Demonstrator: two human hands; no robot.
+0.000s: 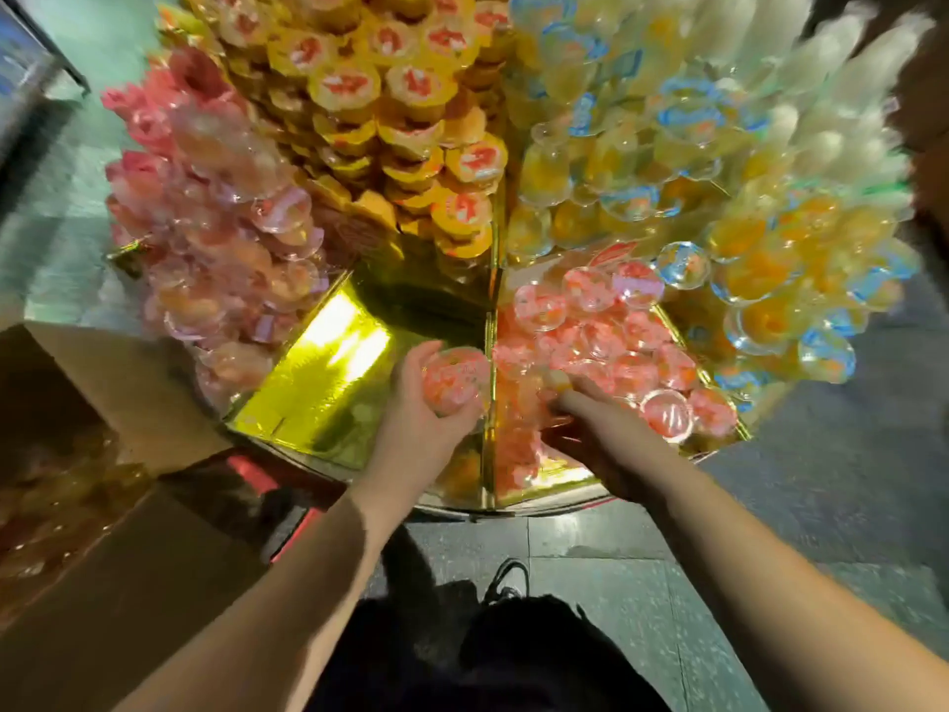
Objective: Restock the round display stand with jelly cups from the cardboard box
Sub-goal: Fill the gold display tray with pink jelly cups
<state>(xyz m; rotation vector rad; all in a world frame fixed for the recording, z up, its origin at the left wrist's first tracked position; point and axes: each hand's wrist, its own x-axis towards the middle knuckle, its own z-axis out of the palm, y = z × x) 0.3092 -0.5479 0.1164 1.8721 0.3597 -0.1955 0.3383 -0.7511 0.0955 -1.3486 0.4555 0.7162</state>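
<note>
Closest to you, your left hand [416,403] is closed around a round, clear plastic jelly cup with a pink-red lid [454,380], held lid-up just left of the upright gold divider [490,403] that splits the near part of the round display stand [318,372]. Your right hand [595,429] lies on the other side of that divider, fingers down among the pink-lidded cups [631,362] already heaped in the right wedge; whether it grips one I cannot tell, since the fingertips are buried and blurred. So the cup you hold sits level with both wedges, touching distance from the divider. The left wedge's gold foil floor [308,398] is bare and nearest your left hand; I judge that is the easier place to set it, cup upright, flat base down. The open brown cardboard box [102,480] stands to your left, near the stand's rim, its contents dim.

Further off, the stand rises in packed banks: pale pink cups [221,238] at left, yellow-lidded cups [405,95] in the middle, blue-rimmed orange cups [719,223] at right. Dark speckled floor tiles [616,583] lie below.
</note>
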